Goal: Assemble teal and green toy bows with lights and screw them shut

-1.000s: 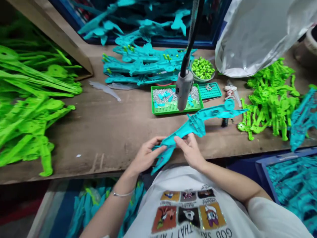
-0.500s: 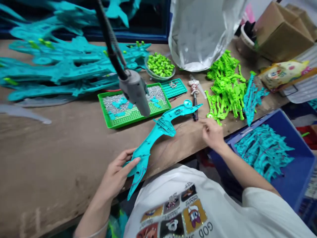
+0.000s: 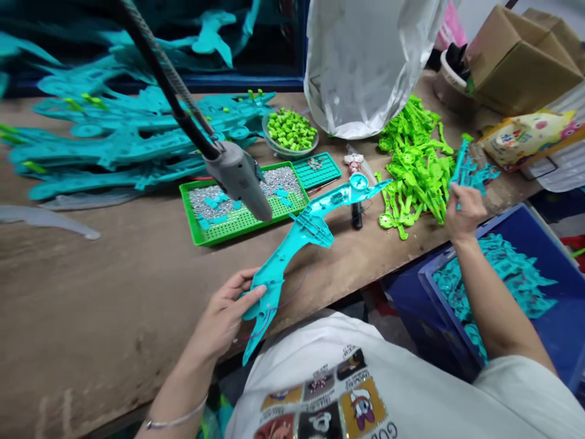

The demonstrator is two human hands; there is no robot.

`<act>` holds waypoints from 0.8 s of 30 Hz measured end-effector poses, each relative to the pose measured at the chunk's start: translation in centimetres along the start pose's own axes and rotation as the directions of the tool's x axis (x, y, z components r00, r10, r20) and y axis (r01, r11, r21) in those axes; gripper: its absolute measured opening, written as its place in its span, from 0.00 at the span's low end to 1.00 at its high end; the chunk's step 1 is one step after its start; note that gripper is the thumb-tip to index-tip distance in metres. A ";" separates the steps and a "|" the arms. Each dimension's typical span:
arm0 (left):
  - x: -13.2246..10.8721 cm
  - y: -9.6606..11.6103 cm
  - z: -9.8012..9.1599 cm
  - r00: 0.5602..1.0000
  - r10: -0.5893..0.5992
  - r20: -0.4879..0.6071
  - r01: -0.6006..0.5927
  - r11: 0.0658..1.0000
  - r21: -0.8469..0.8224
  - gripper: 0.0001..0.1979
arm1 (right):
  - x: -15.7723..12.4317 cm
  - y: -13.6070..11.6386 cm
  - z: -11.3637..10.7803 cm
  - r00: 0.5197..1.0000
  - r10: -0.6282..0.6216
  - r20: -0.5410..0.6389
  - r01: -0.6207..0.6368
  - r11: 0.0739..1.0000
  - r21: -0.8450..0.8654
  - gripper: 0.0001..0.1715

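Observation:
My left hand [image 3: 233, 308] grips the lower end of a long, curved turquoise plastic half-shell [image 3: 292, 247], thumb on top. The shell slants up to the right, with a round disc near its far end and ribs in its middle. A thin dark wire hangs from its lower part. At the right, my right hand [image 3: 466, 210] is closed at the lower end of a slim turquoise plastic piece [image 3: 460, 161] with a green tip. More turquoise parts [image 3: 479, 177] lie just behind that hand. The dark-handled tool [image 3: 357, 218] lies partly beneath the shell's far end.
A grey electric screwdriver [image 3: 242, 186] hangs over a green tray [image 3: 210, 239] of screws. Behind are a bowl of green pieces [image 3: 292, 131], stacked turquoise shells [image 3: 137, 140] and a silvery bag [image 3: 356, 73]. Green parts [image 3: 415, 164] lie heaped near a blue bin [image 3: 498, 213].
My right hand has moved right, from beside the dark-handled tool to the turquoise parts beyond the green heap. The shell in my left hand has shifted slightly right.

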State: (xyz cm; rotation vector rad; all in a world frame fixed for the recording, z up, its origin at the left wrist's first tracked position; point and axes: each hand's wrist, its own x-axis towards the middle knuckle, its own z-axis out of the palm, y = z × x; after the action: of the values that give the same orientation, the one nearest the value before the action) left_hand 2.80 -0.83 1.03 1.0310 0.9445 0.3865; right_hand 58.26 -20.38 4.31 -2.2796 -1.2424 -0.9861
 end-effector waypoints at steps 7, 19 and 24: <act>-2.5 -0.6 -4.0 0.997 -0.055 -0.056 0.057 0.998 0.028 0.26 | 2.3 -8.9 -6.2 0.973 -0.113 -0.203 0.187 0.898 0.397 0.22; -6.3 -1.4 -12.2 0.989 0.065 -0.132 0.010 0.863 0.505 0.31 | 2.5 -21.5 -0.4 0.679 -0.541 0.497 0.007 0.681 0.733 0.26; -5.0 -0.7 -10.7 0.911 0.405 -0.077 -0.173 0.544 0.821 0.28 | 8.3 -24.6 8.5 0.834 -0.325 0.446 -0.012 0.797 0.604 0.17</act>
State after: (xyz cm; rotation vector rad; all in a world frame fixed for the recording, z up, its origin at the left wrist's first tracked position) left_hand -8.80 1.43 0.90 2.0523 1.2236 0.3770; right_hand 44.16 3.02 4.07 -1.9891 -1.6937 0.0664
